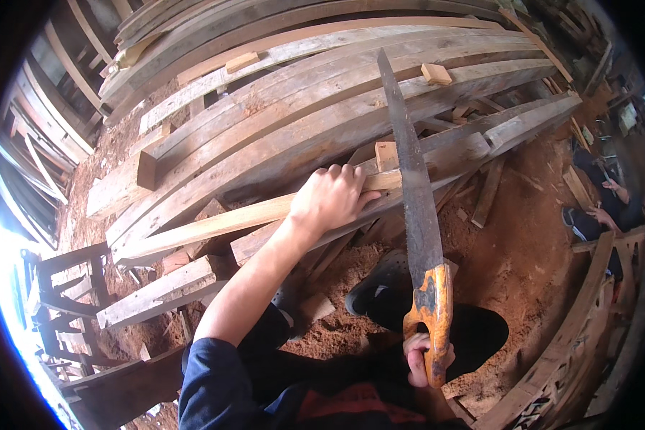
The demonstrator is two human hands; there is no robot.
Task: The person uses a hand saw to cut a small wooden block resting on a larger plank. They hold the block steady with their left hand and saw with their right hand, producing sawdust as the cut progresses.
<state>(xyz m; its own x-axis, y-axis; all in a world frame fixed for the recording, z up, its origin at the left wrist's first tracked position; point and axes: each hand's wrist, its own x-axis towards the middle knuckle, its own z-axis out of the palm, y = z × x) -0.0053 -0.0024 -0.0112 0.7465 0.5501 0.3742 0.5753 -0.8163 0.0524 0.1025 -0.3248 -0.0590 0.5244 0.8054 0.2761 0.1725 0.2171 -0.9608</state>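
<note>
With my right hand [417, 358] I hold a handsaw by its worn orange-brown wooden handle [435, 308]. The long, dark metal saw blade [413, 172] points away from me and crosses over the right end of a pale wooden strip [236, 216]. Whether its teeth touch the wood I cannot tell. My left hand [335, 192] is wrapped over that strip just left of the blade, pressing it on the timber beneath. Beyond my left hand, close to the blade, sits a small wood block [386, 155].
Long grey beams [279, 136] lie stacked across the far side, with a small offcut [436, 74] on top. A shorter beam [161, 290] is at the left. Sawdust [509, 251] covers the ground by my shoes. Another person's hands [613, 197] show at the far right.
</note>
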